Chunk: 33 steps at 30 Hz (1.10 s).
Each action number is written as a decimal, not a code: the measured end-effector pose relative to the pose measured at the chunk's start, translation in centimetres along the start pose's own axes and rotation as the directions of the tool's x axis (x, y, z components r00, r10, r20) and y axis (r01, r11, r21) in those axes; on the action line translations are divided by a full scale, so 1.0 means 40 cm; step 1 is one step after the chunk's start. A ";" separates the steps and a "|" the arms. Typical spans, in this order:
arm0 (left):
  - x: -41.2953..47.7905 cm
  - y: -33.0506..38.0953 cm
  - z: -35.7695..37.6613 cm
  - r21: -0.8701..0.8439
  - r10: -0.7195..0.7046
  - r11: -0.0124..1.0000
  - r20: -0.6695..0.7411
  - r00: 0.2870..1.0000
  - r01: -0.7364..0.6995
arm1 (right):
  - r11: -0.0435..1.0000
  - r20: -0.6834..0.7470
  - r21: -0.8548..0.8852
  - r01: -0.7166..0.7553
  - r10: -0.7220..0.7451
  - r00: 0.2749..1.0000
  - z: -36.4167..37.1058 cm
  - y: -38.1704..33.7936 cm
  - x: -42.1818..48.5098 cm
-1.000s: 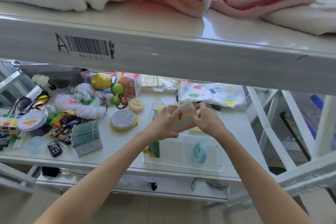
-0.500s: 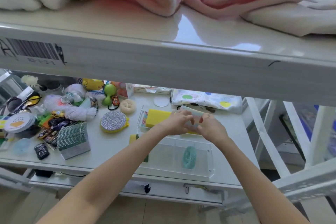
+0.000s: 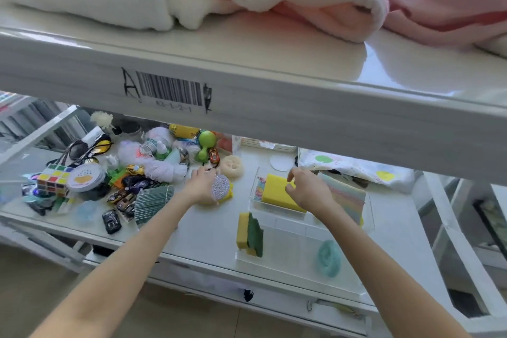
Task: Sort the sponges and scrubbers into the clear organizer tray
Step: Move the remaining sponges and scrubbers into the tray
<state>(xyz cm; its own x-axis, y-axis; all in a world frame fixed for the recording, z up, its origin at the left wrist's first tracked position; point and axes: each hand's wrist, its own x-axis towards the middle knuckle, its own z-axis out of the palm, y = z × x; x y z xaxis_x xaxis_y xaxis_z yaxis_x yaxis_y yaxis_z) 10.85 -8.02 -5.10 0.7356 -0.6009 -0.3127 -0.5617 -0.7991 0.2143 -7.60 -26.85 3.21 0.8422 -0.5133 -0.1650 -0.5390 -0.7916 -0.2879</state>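
My left hand has left the pastel striped sponge, now standing in the clear organizer tray, and reached the glittery round scrubber.

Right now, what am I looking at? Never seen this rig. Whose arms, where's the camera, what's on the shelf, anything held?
No machine: a person's bare arms, filmed by a wide-angle camera on their head, looking down under a shelf.

The left hand reaches onto a glittery round scrubber, not lifted. The right hand hovers over the clear organizer tray, apparently holding nothing.

The tray holds a yellow sponge, a pastel striped sponge, a yellow-green sponge and a teal scrubber. Toys lie in a clutter to the left.
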 end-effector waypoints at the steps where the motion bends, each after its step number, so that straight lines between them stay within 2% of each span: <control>1: 0.007 -0.012 0.006 0.016 -0.001 1.000 0.021 1.000 0.001 | 1.000 0.002 -0.006 0.008 -0.008 1.000 0.005 -0.017 0.006; 6: 0.039 -0.025 0.042 -0.004 0.019 1.000 0.059 0.998 -0.019 | 0.998 0.012 0.009 0.058 -0.058 0.998 0.037 -0.106 0.053; 10: 0.045 -0.037 0.055 -0.034 0.033 0.999 -0.006 0.999 -0.033 | 0.997 0.023 0.041 0.067 -0.068 0.997 0.074 -0.174 0.113; 15: 0.009 -0.045 0.051 -0.054 0.033 0.998 -0.036 0.999 -0.035 | 0.997 0.071 -0.005 0.079 -0.079 0.994 0.134 -0.248 0.209; 21: -0.031 -0.040 0.060 -0.051 0.066 0.997 0.055 0.996 -0.063 | 0.998 0.111 -0.042 0.056 -0.051 0.992 0.246 -0.318 0.292; 24: -0.038 -0.036 0.079 -0.054 0.068 0.997 0.083 0.994 -0.064 | 0.999 0.128 -0.009 0.032 -0.031 0.991 0.279 -0.338 0.319; 28: -0.052 -0.038 0.092 -0.067 0.079 0.995 0.053 0.995 -0.075 | 1.000 0.131 -0.029 -0.006 0.009 0.991 0.304 -0.333 0.345; 33: -0.069 -0.051 0.097 -0.053 0.096 0.994 0.031 0.995 -0.094 | 0.999 0.111 -0.038 0.015 -0.011 0.994 0.325 -0.338 0.336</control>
<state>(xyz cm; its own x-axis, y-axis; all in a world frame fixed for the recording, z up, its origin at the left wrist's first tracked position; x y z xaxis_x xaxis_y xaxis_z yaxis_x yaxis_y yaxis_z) 8.48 -4.64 -8.28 0.6663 -0.6740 -0.3191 -0.6078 -0.7387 0.2912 11.20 -18.74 -7.40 0.8447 -0.4645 -0.2660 -0.5263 -0.8113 -0.2547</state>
